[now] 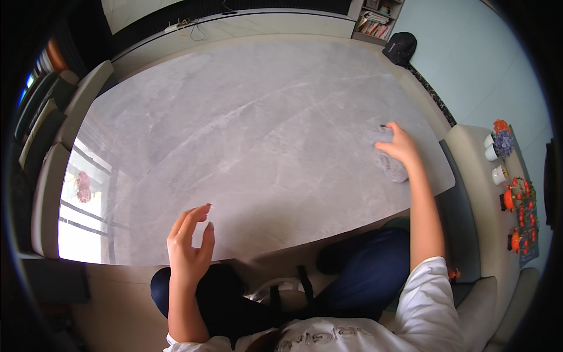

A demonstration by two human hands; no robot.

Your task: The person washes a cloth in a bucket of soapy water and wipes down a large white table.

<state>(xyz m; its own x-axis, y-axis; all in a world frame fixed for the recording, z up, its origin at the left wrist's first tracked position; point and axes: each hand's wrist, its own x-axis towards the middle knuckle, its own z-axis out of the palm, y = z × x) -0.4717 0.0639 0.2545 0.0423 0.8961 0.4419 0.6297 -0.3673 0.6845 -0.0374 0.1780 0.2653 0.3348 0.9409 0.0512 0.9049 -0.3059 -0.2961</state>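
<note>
My left hand hovers over the near left edge of a grey marble-patterned table. Its fingers are curved and apart from the thumb, with nothing between them. Toward the table's right end, my right hand is on a soft grey fuzzy cloth-like item. A pale lavender-grey part of it shows between thumb and fingers, and the fuzzy part lies below the palm and beside the wrist. The palm hides its middle, so its exact shape is unclear.
Sofa seats stand at the left and right. Flower pots and red ornaments line the right side. A black backpack leans near a bookshelf. A long low cabinet runs behind the table. My knees are under the near edge.
</note>
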